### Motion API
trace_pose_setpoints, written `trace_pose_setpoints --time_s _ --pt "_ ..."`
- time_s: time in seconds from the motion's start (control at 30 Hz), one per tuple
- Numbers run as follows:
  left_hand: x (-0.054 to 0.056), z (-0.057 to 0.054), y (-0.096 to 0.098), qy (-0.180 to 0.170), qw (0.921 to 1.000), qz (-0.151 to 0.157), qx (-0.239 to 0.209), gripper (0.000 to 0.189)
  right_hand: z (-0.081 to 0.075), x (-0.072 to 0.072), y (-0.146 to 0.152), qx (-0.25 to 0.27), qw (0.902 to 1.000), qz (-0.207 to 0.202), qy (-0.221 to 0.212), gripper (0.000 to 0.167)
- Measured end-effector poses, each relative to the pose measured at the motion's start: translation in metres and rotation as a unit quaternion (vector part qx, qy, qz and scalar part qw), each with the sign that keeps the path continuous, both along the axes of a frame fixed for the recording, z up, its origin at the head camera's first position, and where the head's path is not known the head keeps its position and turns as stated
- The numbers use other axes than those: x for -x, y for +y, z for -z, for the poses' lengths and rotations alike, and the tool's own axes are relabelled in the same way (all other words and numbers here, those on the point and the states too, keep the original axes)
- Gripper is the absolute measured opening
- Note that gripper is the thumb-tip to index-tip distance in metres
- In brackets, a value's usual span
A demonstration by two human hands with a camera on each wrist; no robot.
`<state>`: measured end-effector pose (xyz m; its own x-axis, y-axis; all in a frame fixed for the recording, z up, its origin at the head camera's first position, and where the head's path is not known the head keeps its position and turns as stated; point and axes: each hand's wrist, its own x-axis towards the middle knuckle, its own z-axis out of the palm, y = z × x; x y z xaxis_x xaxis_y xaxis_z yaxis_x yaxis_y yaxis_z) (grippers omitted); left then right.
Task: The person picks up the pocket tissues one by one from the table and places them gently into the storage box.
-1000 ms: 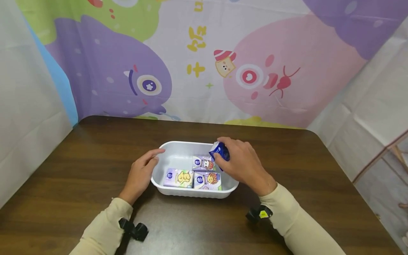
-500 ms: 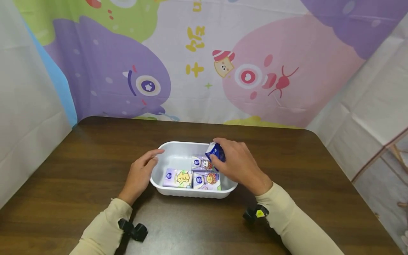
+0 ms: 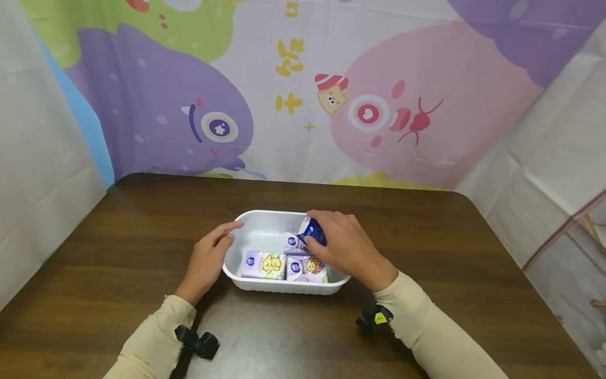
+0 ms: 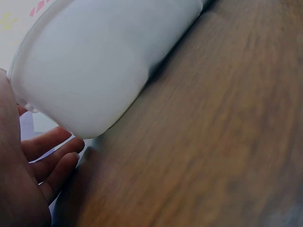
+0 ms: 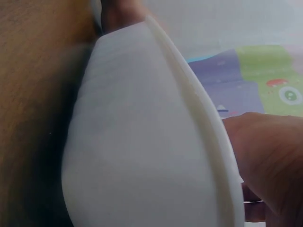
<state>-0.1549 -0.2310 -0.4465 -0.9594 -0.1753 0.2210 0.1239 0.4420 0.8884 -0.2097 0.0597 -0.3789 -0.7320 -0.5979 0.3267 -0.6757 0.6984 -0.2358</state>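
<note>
A white plastic tub (image 3: 284, 286) stands on the table. In it lie three small purple-and-white packs that look like pocket tissues: one with a yellow bear (image 3: 265, 265), a tissue pack (image 3: 305, 268) to its right, and a tissue pack (image 3: 292, 243) behind, partly covered. My right hand (image 3: 350, 243) grips a dark blue and white tissue pack (image 3: 311, 230) inside the tub's right back part, over the rear pack. Whether those two touch, I cannot tell. My left hand (image 3: 208, 260) rests at the tub's left end, fingers relaxed along the rim. In the left wrist view its fingers (image 4: 59, 163) lie loosely beside the tub.
Around the tub is a dark wooden table (image 3: 142, 237). A printed cartoon cloth (image 3: 293, 147) hangs behind the table's far edge, with pale cloth (image 3: 42, 158) at the sides. A camera (image 3: 199, 342) sits on each wrist.
My right hand has moved left and slightly down, taking the blue tissue pack further into the tub, where it now covers more of the rear pack. My left hand stays put.
</note>
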Motion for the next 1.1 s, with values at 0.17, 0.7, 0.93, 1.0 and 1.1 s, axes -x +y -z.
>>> trace_pose_setpoints --time_s 0.17,0.7,0.93,1.0,1.1 --pt "0.001 0.003 -0.002 0.006 1.0000 -0.002 0.003 0.031 0.003 0.001 -0.004 -0.006 0.9999 -0.013 0.007 0.051" --pt "0.001 0.001 0.000 0.005 1.0000 0.000 0.003 0.032 0.008 -0.001 -0.013 -0.031 0.9987 0.010 -0.039 0.064" --pt "0.000 0.001 0.000 -0.001 1.0000 0.001 0.002 0.032 0.011 0.000 -0.014 -0.040 0.9986 -0.002 -0.036 0.060" --pt "0.000 0.001 0.000 -0.002 1.0000 -0.001 0.003 0.032 0.011 0.000 -0.015 -0.040 0.9986 -0.009 -0.034 0.058" --pt "0.001 0.002 0.000 -0.004 1.0000 -0.001 0.005 0.033 0.013 -0.001 -0.015 -0.040 0.9986 -0.018 -0.029 0.055"
